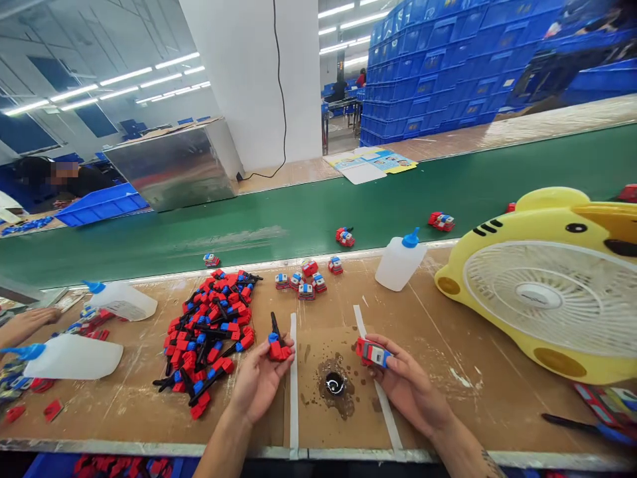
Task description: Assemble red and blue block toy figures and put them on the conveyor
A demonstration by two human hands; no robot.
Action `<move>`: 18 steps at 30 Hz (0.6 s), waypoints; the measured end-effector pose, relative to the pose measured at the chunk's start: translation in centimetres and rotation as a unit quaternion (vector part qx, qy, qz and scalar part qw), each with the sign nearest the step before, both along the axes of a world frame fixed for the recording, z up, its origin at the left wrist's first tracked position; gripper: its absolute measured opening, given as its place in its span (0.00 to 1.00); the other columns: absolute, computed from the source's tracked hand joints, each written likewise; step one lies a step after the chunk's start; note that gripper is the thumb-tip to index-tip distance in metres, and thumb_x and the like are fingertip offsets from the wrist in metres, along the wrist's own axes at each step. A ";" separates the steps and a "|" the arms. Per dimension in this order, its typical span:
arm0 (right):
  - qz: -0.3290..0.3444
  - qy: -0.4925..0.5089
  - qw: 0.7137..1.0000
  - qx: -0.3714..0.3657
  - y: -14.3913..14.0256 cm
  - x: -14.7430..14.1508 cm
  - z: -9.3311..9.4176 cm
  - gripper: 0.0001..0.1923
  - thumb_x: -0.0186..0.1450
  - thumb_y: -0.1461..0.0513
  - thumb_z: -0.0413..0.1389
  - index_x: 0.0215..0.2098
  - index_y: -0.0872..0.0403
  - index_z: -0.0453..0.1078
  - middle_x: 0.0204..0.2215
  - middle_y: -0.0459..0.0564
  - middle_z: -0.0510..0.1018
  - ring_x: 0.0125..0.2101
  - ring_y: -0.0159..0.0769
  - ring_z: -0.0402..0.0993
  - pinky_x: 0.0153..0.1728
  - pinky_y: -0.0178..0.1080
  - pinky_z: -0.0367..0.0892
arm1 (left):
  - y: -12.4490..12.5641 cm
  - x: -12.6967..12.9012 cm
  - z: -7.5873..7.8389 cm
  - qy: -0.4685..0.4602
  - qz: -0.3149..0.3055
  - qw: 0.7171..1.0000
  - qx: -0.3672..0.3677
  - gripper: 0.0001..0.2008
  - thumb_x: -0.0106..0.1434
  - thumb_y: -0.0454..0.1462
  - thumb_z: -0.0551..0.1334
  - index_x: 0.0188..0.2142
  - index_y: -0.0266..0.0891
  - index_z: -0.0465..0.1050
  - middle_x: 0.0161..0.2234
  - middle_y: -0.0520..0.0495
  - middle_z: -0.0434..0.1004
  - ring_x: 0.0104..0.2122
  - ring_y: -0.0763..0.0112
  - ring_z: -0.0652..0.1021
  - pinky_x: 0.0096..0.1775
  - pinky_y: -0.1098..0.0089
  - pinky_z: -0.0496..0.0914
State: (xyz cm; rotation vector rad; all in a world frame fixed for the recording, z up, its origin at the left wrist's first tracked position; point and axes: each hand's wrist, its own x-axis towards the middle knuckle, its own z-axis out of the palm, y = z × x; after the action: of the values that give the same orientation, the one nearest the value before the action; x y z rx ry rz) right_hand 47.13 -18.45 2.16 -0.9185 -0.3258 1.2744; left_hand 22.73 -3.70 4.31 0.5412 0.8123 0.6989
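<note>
Logging from the remote station, placing everything against the dark glue-stained hole [334,383] in the cardboard mat. Left of it, left hand [259,377] pinches a red-and-blue plastic part with a black stem [277,342], stem pointing away from me. Right of it, right hand [404,384] grips a small red, blue and white toy truck body [373,352], long axis crosswise. The two pieces sit well apart, facing across the hole.

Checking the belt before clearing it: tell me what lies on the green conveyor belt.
On the green conveyor belt lie small red and blue toy parts, scattered singly. The yellow cat-shaped plastic fan covers the belt's right stretch, so anything there cannot be seen.
</note>
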 end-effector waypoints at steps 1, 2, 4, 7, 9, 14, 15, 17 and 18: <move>-0.005 -0.002 1.000 -0.001 -0.1 0.1 -0.1 0.24 0.55 0.52 0.68 0.47 0.51 0.76 0.44 0.56 0.80 0.39 0.45 0.75 0.39 0.44 0.69 | -0.3 -0.4 0.2 -0.005 -0.017 1.000 0.014 0.10 0.61 0.37 0.67 0.41 0.33 0.76 0.44 0.37 0.79 0.45 0.61 0.80 0.48 0.63 0.76; -0.008 -0.002 1.000 0.000 -0.1 0.2 -0.2 0.24 0.55 0.52 0.68 0.47 0.51 0.76 0.44 0.56 0.80 0.39 0.45 0.75 0.39 0.44 0.69 | -0.7 -0.7 0.4 0.001 -0.032 0.999 0.038 0.12 0.60 0.38 0.69 0.42 0.34 0.77 0.46 0.37 0.79 0.47 0.58 0.79 0.52 0.61 0.74; -0.010 0.002 1.000 0.004 -0.2 0.4 -0.5 0.23 0.55 0.53 0.68 0.47 0.51 0.76 0.44 0.55 0.80 0.39 0.44 0.75 0.39 0.43 0.69 | -1.3 -1.1 0.7 0.051 -0.079 0.989 0.117 0.17 0.57 0.39 0.72 0.45 0.37 0.77 0.47 0.39 0.77 0.48 0.56 0.79 0.52 0.59 0.74; -0.004 0.011 1.000 0.014 -0.5 0.6 -0.8 0.23 0.56 0.54 0.68 0.48 0.51 0.76 0.44 0.55 0.80 0.40 0.42 0.74 0.40 0.41 0.68 | -1.8 -1.3 1.4 0.144 -0.192 0.906 0.349 0.15 0.59 0.36 0.70 0.47 0.43 0.78 0.51 0.40 0.73 0.51 0.54 0.77 0.52 0.60 0.74; 0.002 0.015 1.000 0.021 -0.6 0.7 -1.0 0.24 0.56 0.55 0.68 0.50 0.51 0.75 0.45 0.54 0.80 0.42 0.42 0.74 0.42 0.41 0.67 | -1.8 -1.2 2.1 0.170 -0.269 0.776 0.545 0.17 0.63 0.32 0.64 0.51 0.47 0.76 0.53 0.40 0.70 0.55 0.55 0.74 0.54 0.60 0.72; 0.017 0.019 0.999 0.027 -0.9 0.4 -1.5 0.30 0.54 0.56 0.70 0.53 0.51 0.73 0.45 0.53 0.81 0.45 0.42 0.74 0.49 0.42 0.64 | -1.1 -0.1 3.8 0.216 -0.362 0.414 0.807 0.22 0.68 0.28 0.57 0.57 0.51 0.71 0.55 0.37 0.72 0.55 0.54 0.73 0.53 0.57 0.71; 0.020 0.019 0.999 0.029 -0.9 0.3 -1.5 0.30 0.54 0.56 0.70 0.53 0.51 0.73 0.44 0.53 0.81 0.45 0.42 0.74 0.50 0.42 0.64 | -1.0 0.2 4.1 0.217 -0.371 0.371 0.823 0.20 0.69 0.29 0.57 0.55 0.49 0.72 0.54 0.37 0.73 0.54 0.54 0.74 0.52 0.57 0.71; 0.024 0.016 0.999 0.032 -1.0 0.2 -1.7 0.29 0.54 0.56 0.70 0.52 0.52 0.73 0.44 0.53 0.81 0.45 0.42 0.74 0.49 0.42 0.64 | -1.0 0.9 4.6 0.217 -0.384 0.317 0.840 0.16 0.70 0.30 0.56 0.54 0.46 0.72 0.53 0.37 0.74 0.51 0.56 0.75 0.50 0.58 0.71; 0.025 0.015 0.999 0.034 -1.1 0.2 -1.8 0.29 0.54 0.56 0.70 0.52 0.52 0.73 0.43 0.53 0.81 0.44 0.42 0.74 0.49 0.42 0.64 | -1.1 1.2 4.7 0.218 -0.387 0.300 0.844 0.16 0.70 0.30 0.55 0.53 0.46 0.72 0.53 0.36 0.74 0.51 0.56 0.75 0.49 0.58 0.71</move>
State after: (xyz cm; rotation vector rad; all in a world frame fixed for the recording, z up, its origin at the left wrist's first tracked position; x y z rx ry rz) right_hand 47.33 -19.51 0.33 -0.8378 -0.3691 1.3146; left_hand 23.89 -4.77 9.06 2.9760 -0.2437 0.1399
